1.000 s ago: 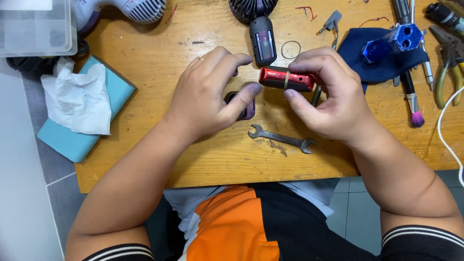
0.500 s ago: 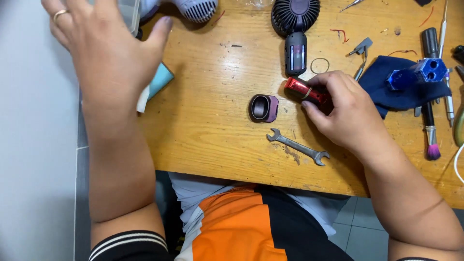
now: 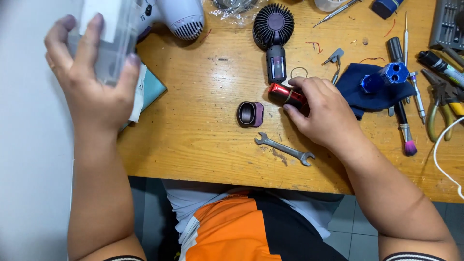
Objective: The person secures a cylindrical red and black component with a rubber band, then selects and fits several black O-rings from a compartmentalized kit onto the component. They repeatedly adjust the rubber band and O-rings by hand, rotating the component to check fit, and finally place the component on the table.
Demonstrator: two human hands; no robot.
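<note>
My right hand rests on the wooden table and grips a small red cylinder-shaped part with a band around it. A purple oval cap lies just left of it, apart from the hand. A double-ended spanner lies below my right hand. My left hand is raised at the table's far left corner, fingers closed around a clear plastic box. A black handheld fan lies above the red part.
A white hair dryer lies at the top left. A teal box with white tissue sits by my left hand. A dark blue cloth with a blue part, screwdrivers, a brush, pliers and a white cable crowd the right.
My left hand left the red part, swung up to the far left and took hold of the clear plastic box. My right hand kept the red part and settled on the table.
</note>
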